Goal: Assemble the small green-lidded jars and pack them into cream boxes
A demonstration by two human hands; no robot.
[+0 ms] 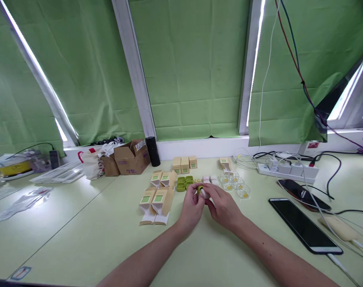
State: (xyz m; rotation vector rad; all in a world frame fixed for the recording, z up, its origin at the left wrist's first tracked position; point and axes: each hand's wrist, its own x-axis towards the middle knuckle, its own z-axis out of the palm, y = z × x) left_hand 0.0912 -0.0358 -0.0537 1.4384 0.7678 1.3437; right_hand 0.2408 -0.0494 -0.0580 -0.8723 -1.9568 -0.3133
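Table (88, 239) wide leftward; left hand (192, 204), right hand (225, 206) share grip on green-white piece (204, 193), seemingly round.

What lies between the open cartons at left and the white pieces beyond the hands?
In the head view, green square cups, then some small yellowish pieces, too tiny to identify.

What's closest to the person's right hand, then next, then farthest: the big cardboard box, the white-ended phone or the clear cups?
From the right hand:
1. Clear cups, just beyond it.
2. White-ended phone, to its right.
3. Big cardboard box, far back left.
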